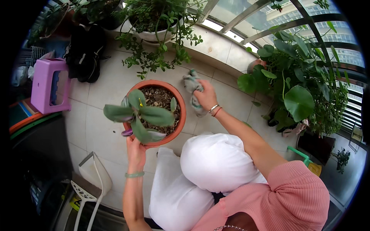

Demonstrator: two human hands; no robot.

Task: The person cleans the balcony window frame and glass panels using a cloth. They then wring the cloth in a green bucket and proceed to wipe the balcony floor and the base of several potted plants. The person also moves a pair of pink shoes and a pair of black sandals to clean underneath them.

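A round terracotta-coloured pot (178,127) with pebbly soil and a broad-leaved green plant (156,115) stands in front of me. My left hand (135,152) grips the near-left rim of this pot, its fingertips partly hidden by the rim and leaves. A purple-tinged leaf tip lies beside those fingers. To the right of the pot, my right hand (206,96) is closed around a crumpled grey-green cloth (191,84), low over the tiled floor. Cloth and pot are apart.
A white pot (154,35) with trailing stems stands ahead by the ledge. Leafy plants (296,92) crowd the right. At left are a purple stool (47,86), black shoes (85,54), and a dustpan (96,173) with a brush (84,188).
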